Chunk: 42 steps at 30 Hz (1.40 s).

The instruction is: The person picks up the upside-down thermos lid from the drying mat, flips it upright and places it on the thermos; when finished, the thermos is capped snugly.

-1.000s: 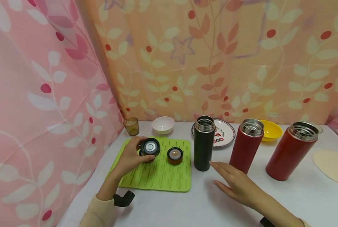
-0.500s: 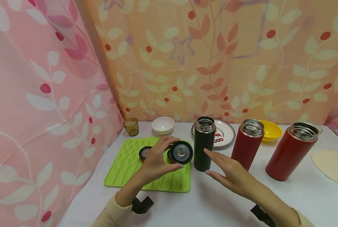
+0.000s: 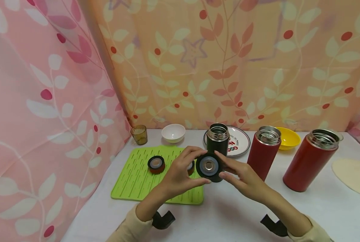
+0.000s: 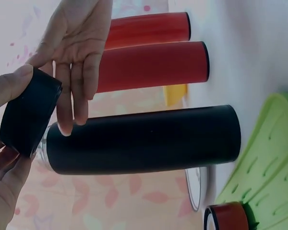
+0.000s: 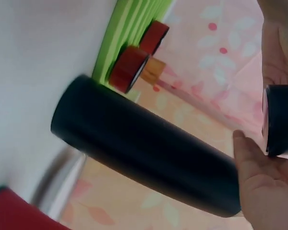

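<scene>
Both hands meet at a black bottle lid (image 3: 209,165), held up with its underside and pale round seal facing the head camera. My left hand (image 3: 179,173) grips the lid from the left, thumb below and fingers above. From the right, my right hand (image 3: 244,178) has its index fingertip and thumb on the lid's edge; its other fingers extend loosely in the left wrist view. Just behind stands an upright black bottle (image 4: 144,139) with a bare steel mouth, partly hidden by the lid in the head view. Two red-brown lids (image 3: 156,164) lie seal-up on the green mat, one mostly hidden behind my left hand.
The green ribbed mat (image 3: 131,185) lies left. Two uncapped red bottles (image 3: 264,154) stand at right. Behind are an amber cup (image 3: 139,135), a white bowl (image 3: 173,133), a patterned plate (image 3: 241,143) and a yellow bowl (image 3: 288,138). A cream round mat (image 3: 355,178) lies far right.
My left hand has lifted the black lid off the mat and carried it right, in front of the black bottle. My right hand has moved slightly left and now touches the lid.
</scene>
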### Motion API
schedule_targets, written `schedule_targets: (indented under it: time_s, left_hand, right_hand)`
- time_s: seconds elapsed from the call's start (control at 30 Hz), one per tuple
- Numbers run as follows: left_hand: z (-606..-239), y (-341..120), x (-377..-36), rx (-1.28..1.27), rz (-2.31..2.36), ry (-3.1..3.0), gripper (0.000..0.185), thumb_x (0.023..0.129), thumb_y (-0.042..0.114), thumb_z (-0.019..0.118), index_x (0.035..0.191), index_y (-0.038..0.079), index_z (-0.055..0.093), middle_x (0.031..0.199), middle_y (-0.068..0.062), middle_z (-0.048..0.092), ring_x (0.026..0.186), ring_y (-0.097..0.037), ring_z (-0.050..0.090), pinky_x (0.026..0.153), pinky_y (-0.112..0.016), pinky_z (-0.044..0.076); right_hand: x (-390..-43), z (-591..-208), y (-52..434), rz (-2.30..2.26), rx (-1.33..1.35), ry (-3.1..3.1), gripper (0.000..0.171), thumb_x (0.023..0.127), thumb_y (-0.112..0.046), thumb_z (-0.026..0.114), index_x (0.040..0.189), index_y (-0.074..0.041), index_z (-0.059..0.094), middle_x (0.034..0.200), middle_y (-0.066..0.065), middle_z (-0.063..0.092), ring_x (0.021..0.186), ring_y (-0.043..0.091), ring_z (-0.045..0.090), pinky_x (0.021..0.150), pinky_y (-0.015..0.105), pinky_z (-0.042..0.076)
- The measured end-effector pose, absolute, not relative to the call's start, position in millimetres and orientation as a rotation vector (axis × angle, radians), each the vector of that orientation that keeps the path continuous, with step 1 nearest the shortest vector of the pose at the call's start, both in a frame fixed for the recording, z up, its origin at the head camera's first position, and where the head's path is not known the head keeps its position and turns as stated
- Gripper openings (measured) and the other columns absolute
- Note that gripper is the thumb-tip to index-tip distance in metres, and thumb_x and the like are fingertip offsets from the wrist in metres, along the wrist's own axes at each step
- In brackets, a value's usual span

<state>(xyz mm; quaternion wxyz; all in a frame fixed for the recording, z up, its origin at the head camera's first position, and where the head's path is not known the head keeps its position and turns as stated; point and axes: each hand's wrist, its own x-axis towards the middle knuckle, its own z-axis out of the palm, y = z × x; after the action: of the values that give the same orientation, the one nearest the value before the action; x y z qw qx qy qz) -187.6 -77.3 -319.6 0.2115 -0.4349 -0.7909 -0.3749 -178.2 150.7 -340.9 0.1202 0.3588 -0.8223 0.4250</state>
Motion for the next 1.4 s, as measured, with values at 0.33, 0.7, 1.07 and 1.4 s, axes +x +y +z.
schedule_targets:
  time_s: [0.33, 0.7, 1.07, 1.4]
  left_hand:
    - [-320, -76, -191, -1.220, -1.164, -2.191, 0.066, 0.073, 0.018, 0.077, 0.130, 0.004, 0.049, 0.126, -0.006, 0.051, 0.115, -0.016, 0.050, 0.092, -0.024, 0.047]
    - [-322, -81, -198, -1.101, -1.776, -2.258, 0.042, 0.083, 0.014, 0.065, 0.124, 0.005, 0.057, 0.120, -0.012, 0.060, 0.109, -0.019, 0.060, 0.089, -0.025, 0.050]
    - [-324, -79, -198, -1.308, -1.643, -1.986, 0.039, 0.078, 0.002, 0.068, 0.115, -0.003, 0.059, 0.111, -0.017, 0.063, 0.105, -0.019, 0.060, 0.091, -0.033, 0.050]
    - [-327, -73, -197, -1.391, -1.443, -1.855, 0.042, 0.070, -0.001, 0.074, 0.110, -0.004, 0.061, 0.114, -0.019, 0.062, 0.114, -0.021, 0.057, 0.093, -0.033, 0.048]
  right_hand:
    - [-179, -338, 153, 1.835, 0.974, -2.332, 0.052, 0.093, -0.005, 0.051, 0.142, -0.006, 0.034, 0.140, 0.025, 0.038, 0.106, 0.007, 0.060, 0.083, 0.027, 0.052]
    - [-177, -338, 157, 1.810, 0.998, -2.288, 0.057, 0.087, -0.002, 0.059, 0.140, -0.006, 0.037, 0.125, -0.024, 0.052, 0.104, 0.004, 0.061, 0.081, 0.021, 0.052]
    - [-177, -334, 158, 1.689, 1.005, -2.312, 0.049, 0.094, -0.004, 0.048, 0.141, -0.011, 0.037, 0.135, 0.015, 0.049, 0.115, 0.000, 0.053, 0.090, 0.031, 0.050]
    - [-177, -334, 156, 1.833, 1.020, -2.281, 0.047, 0.096, -0.012, 0.047, 0.140, -0.003, 0.034, 0.138, 0.028, 0.039, 0.115, -0.001, 0.052, 0.089, 0.031, 0.050]
